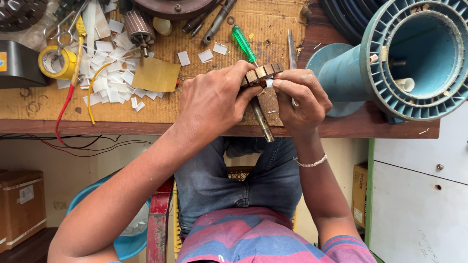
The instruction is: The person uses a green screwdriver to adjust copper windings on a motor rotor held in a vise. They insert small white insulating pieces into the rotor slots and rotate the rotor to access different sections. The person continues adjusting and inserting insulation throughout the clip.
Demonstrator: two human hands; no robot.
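A small motor armature (pixel 263 73), with a slotted brown core and a metal shaft (pixel 262 120) pointing back toward me, is held over the front edge of the wooden bench (pixel 97 127). My left hand (pixel 214 100) wraps the core from the left. From the right, my right hand (pixel 300 97) pinches the core, its fingertips on a small white paper slip (pixel 269 83) at the slots.
Behind the hands lie a green-handled screwdriver (pixel 243 44), many white paper slips (pixel 112 73), a yellow sheet (pixel 156 74), a yellow tape roll (pixel 56 62), scissors (pixel 61 29) and another armature (pixel 140 29). A big blue spool (pixel 414 53) fills the right. Cardboard boxes (pixel 22 204) stand below.
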